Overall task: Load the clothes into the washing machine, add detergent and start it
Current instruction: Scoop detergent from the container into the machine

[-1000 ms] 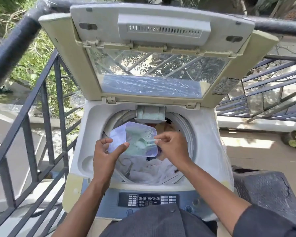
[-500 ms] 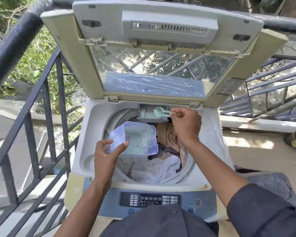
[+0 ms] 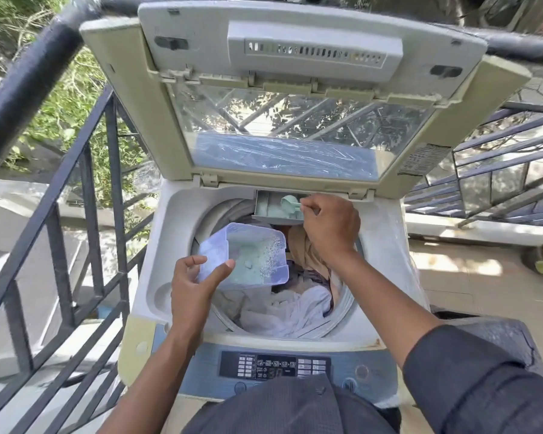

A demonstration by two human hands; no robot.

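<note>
A small pale-green scoop [image 3: 288, 204] lies tipped over the detergent drawer [image 3: 271, 208] at the drum's back rim, its handle pinched by the right hand [image 3: 329, 225]. In front, over the clothes [image 3: 290, 308] in the washing machine [image 3: 386, 245], the left hand [image 3: 193, 292] grips a translucent tub [image 3: 245, 256] of pale powder.

Clothes [image 3: 292, 308] in drum, drawer [image 3: 270, 206] behind it.
</note>
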